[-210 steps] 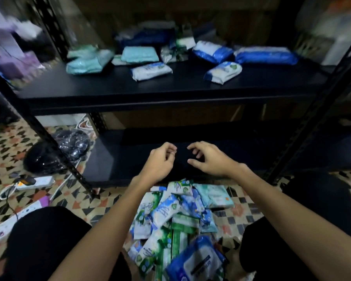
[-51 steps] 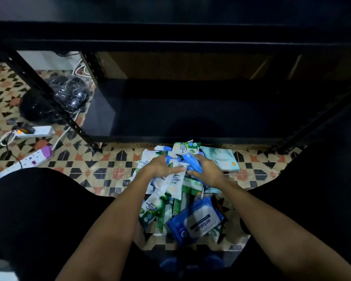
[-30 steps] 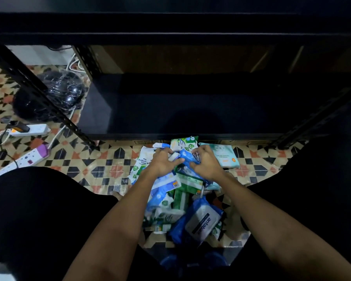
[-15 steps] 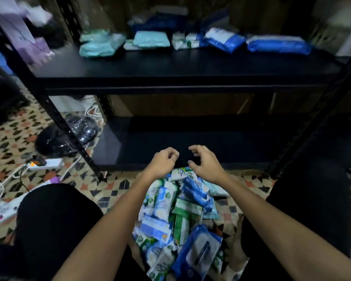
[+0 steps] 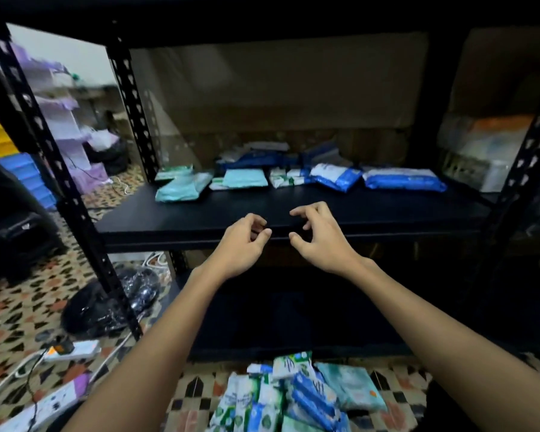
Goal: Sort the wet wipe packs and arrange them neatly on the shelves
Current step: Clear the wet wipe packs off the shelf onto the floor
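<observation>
Both hands hover empty in front of the black middle shelf (image 5: 200, 210), side by side at its front edge. My left hand (image 5: 240, 244) has loosely curled fingers; my right hand (image 5: 320, 240) has its fingers spread and bent. Along the back of the shelf lie wet wipe packs: teal packs (image 5: 181, 187) on the left, a green-and-white pack (image 5: 286, 177) in the middle, blue-and-white packs (image 5: 335, 176) and a long blue pack (image 5: 402, 179) on the right. A mixed pile of packs (image 5: 293, 397) lies on the tiled floor below my arms.
The dark bottom shelf (image 5: 293, 313) sits just above the floor. Perforated black posts (image 5: 60, 182) frame the rack. On the left floor are a black plastic bag (image 5: 106, 310), power strips (image 5: 72, 349) with cables, and purple drawers (image 5: 66, 120) further back.
My hands left the floor pile, where they were handling packs, and rose empty to the middle shelf's front edge. The view tilted up from the floor to that shelf.
</observation>
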